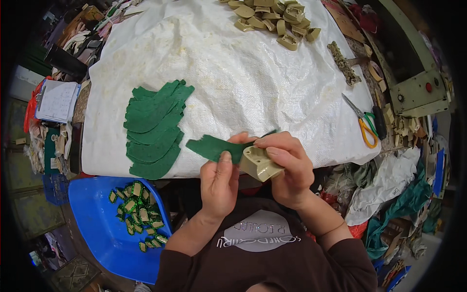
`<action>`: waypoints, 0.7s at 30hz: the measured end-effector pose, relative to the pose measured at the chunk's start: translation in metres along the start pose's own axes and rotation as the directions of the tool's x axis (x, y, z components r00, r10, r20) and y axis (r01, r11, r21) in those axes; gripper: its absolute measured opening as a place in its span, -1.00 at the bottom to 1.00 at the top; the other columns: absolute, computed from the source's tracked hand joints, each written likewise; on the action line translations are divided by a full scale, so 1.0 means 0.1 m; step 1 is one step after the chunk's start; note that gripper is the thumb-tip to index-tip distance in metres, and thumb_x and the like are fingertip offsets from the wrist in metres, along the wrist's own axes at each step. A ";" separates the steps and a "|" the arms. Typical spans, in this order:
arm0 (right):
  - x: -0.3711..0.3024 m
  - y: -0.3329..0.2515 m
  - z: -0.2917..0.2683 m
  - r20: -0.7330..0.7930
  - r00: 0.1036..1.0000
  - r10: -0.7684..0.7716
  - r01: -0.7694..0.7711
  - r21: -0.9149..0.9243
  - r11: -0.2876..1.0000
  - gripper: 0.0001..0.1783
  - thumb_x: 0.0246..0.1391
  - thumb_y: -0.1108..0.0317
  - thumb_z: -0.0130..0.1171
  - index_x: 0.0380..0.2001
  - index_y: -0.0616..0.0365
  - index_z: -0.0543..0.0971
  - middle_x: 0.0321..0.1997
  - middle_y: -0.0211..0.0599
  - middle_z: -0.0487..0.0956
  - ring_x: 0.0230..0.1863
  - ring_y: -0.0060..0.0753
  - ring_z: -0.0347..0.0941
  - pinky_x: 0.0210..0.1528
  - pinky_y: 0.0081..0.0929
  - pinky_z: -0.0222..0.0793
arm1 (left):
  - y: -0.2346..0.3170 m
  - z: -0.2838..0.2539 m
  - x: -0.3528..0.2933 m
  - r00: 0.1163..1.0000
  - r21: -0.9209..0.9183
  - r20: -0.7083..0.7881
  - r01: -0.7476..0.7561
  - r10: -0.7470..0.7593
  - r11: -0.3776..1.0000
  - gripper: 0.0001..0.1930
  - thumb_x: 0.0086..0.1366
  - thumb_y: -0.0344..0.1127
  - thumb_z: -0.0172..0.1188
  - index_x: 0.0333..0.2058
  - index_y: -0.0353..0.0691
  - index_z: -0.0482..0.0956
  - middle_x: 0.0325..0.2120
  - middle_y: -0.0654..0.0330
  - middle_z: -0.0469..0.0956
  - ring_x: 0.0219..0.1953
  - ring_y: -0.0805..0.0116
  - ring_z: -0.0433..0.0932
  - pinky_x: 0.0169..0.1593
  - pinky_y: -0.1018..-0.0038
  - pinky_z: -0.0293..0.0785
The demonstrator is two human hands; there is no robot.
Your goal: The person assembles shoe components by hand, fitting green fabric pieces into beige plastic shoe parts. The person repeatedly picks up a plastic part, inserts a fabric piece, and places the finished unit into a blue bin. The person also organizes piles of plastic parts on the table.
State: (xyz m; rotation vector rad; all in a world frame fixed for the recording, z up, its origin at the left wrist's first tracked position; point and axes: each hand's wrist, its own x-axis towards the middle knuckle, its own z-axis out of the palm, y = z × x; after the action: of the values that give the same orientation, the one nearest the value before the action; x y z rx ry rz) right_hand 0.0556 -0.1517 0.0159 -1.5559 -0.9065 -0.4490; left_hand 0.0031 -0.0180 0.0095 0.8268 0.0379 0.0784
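Note:
In front of my chest, near the table's front edge, my left hand [220, 182] pinches a green fabric piece [210, 145] between thumb and fingers. My right hand [292, 168] grips a glossy beige shoe heel [262, 165], its flat face with small holes turned up. The fabric lies against the far side of the heel, and a dark strip of it sticks out beyond my right fingers. To the left, overlapping green fabric pieces [153, 131] lie in a stack. How far the fabric goes round the heel is hidden by my fingers.
White woven sheeting [233, 73] covers the table. Bare beige heels [277, 19] are heaped at its far side. Scissors [362, 124] lie at the right edge. At lower left, a blue basin [102, 233] holds several heels covered in glittery green [141, 209]. A clipboard [57, 101] stands left.

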 end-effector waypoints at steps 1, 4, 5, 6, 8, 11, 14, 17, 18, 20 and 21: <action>-0.01 0.02 0.01 -0.015 0.999 -0.028 0.028 -0.019 0.999 -0.53 -0.12 0.73 0.05 -0.07 0.17 0.41 -0.11 -0.01 0.47 -0.18 -0.14 0.45 -0.20 -0.35 0.43 | 0.00 0.01 0.00 1.000 0.008 0.021 -0.003 0.003 1.000 -0.60 0.43 -0.33 -0.28 0.08 -0.55 0.26 0.05 -0.06 0.36 0.07 0.31 0.39 0.15 0.39 0.29; -0.03 0.06 0.03 -0.060 0.994 -0.095 0.092 -0.048 0.995 -0.49 -0.20 0.76 0.07 -0.09 0.17 0.43 -0.12 -0.07 0.48 -0.17 -0.12 0.43 -0.21 -0.35 0.43 | 0.02 0.03 -0.01 0.998 0.029 0.066 -0.016 0.014 0.999 -0.60 0.43 -0.33 -0.26 0.08 -0.56 0.26 0.04 -0.07 0.37 0.05 0.32 0.41 0.12 0.43 0.33; -0.03 0.06 0.03 -0.056 0.994 -0.091 0.088 -0.050 0.995 -0.49 -0.21 0.76 0.07 -0.10 0.17 0.43 -0.12 -0.08 0.48 -0.17 -0.12 0.43 -0.21 -0.34 0.42 | 0.03 0.04 -0.02 0.998 0.032 0.066 -0.019 0.017 0.999 -0.59 0.42 -0.33 -0.26 0.08 -0.56 0.25 0.03 -0.07 0.37 0.05 0.33 0.41 0.12 0.44 0.33; -0.04 0.05 0.03 -0.052 0.995 -0.088 0.086 -0.051 0.995 -0.49 -0.21 0.76 0.08 -0.10 0.17 0.44 -0.13 -0.09 0.49 -0.17 -0.12 0.43 -0.21 -0.34 0.42 | 0.04 0.04 -0.03 0.998 0.037 0.067 -0.024 0.021 0.999 -0.59 0.42 -0.33 -0.26 0.09 -0.57 0.24 0.03 -0.07 0.38 0.04 0.33 0.41 0.11 0.44 0.34; -0.04 0.05 0.03 -0.054 0.995 -0.087 0.084 -0.054 0.995 -0.48 -0.23 0.76 0.09 -0.10 0.16 0.44 -0.14 -0.10 0.49 -0.17 -0.12 0.42 -0.20 -0.34 0.42 | 0.03 0.02 -0.06 0.999 0.116 0.030 0.009 -0.012 0.993 -0.59 0.42 -0.34 -0.26 0.08 -0.58 0.25 0.01 -0.06 0.39 0.04 0.34 0.41 0.09 0.47 0.33; -0.08 0.08 0.02 -0.059 0.995 -0.085 0.082 -0.061 0.995 -0.47 -0.24 0.76 0.11 -0.10 0.15 0.45 -0.14 -0.12 0.50 -0.17 -0.11 0.42 -0.20 -0.34 0.41 | 0.00 0.03 -0.09 1.000 0.185 -0.006 -0.004 0.006 0.983 -0.60 0.41 -0.36 -0.28 0.07 -0.57 0.28 -0.03 -0.04 0.43 0.01 0.37 0.43 0.06 0.51 0.33; -0.09 0.09 0.02 -0.047 0.995 -0.089 0.084 -0.098 0.992 -0.47 -0.26 0.73 0.14 -0.10 0.14 0.46 -0.15 -0.14 0.51 -0.20 -0.14 0.41 -0.22 -0.34 0.39 | 0.02 0.10 -0.10 0.999 0.204 0.015 -0.032 0.029 0.978 -0.58 0.42 -0.32 -0.28 0.06 -0.59 0.27 0.04 -0.08 0.36 0.07 0.27 0.38 0.14 0.40 0.26; -0.09 0.08 0.02 -0.028 0.994 -0.110 0.101 -0.214 0.972 -0.47 -0.31 0.63 0.21 -0.12 0.11 0.48 -0.18 -0.21 0.52 -0.26 -0.21 0.38 -0.24 -0.30 0.28 | 0.01 0.12 -0.10 0.991 0.410 0.032 -0.128 0.127 0.903 -0.58 0.41 -0.32 -0.30 0.05 -0.56 0.30 -0.03 -0.07 0.43 0.01 0.26 0.44 0.10 0.42 0.30; -0.10 0.08 0.01 -0.014 0.993 -0.121 0.112 -0.275 0.955 -0.47 -0.33 0.58 0.23 -0.13 0.10 0.49 -0.19 -0.25 0.52 -0.28 -0.24 0.37 -0.24 -0.29 0.22 | 0.00 0.12 -0.10 0.984 0.505 0.042 -0.169 0.171 0.847 -0.59 0.41 -0.33 -0.30 0.05 -0.54 0.33 -0.09 -0.04 0.49 -0.05 0.29 0.48 0.06 0.45 0.33; -0.10 0.09 0.01 0.004 0.993 -0.122 0.116 -0.348 0.930 -0.46 -0.38 0.50 0.27 -0.16 0.07 0.50 -0.22 -0.31 0.52 -0.31 -0.28 0.33 -0.24 -0.27 0.12 | -0.02 0.09 -0.10 0.975 0.534 0.074 -0.217 0.210 0.817 -0.58 0.41 -0.31 -0.30 0.05 -0.54 0.33 -0.08 -0.07 0.48 -0.03 0.26 0.48 0.06 0.41 0.33; -0.10 0.11 0.01 0.006 0.994 -0.113 0.107 -0.366 0.924 -0.46 -0.41 0.46 0.28 -0.17 0.06 0.51 -0.23 -0.35 0.52 -0.32 -0.29 0.32 -0.24 -0.27 0.07 | -0.03 0.08 -0.09 0.969 0.546 0.093 -0.241 0.227 0.802 -0.57 0.41 -0.30 -0.30 0.05 -0.54 0.33 -0.07 -0.08 0.48 -0.03 0.24 0.48 0.06 0.39 0.34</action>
State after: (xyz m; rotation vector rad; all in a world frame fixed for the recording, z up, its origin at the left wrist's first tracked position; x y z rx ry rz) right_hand 0.0577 -0.1533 0.0014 -1.8414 -0.9381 -0.7437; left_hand -0.0050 -0.0261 0.0126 1.4184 -0.0691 0.3039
